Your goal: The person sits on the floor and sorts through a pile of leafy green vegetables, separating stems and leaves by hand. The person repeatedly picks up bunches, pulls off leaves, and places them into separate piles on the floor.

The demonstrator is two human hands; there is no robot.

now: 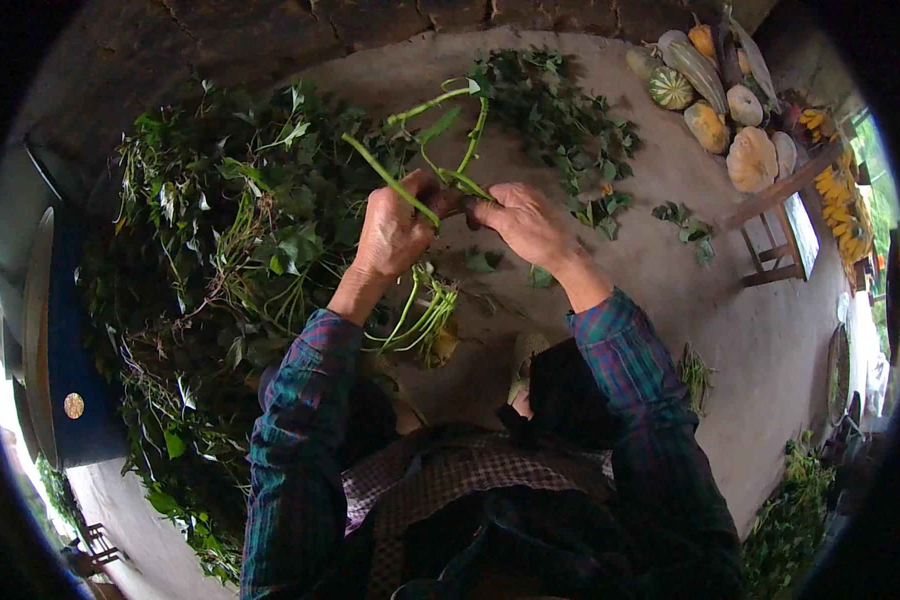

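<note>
My left hand (399,225) grips a thick green stem (387,177) that slants across its fingers. Close beside it, my right hand (523,223) pinches the lower end of a leafy green vine (474,142), which rises and bends over above both hands. The fingertips of the two hands nearly meet, and what lies between them is partly hidden. Under my left wrist is a bunch of pale green stems (429,313) near a yellowish leaf. A large heap of leafy vines (270,225) spreads to the left of my left hand.
A looser pile of leaves (570,142) lies on the concrete floor beyond my right hand. Pumpkins and gourds (751,160) sit at the back right, near a wooden stool (776,251). A small bundle of stems (694,379) is by my right sleeve. More greens (787,502) lie lower right.
</note>
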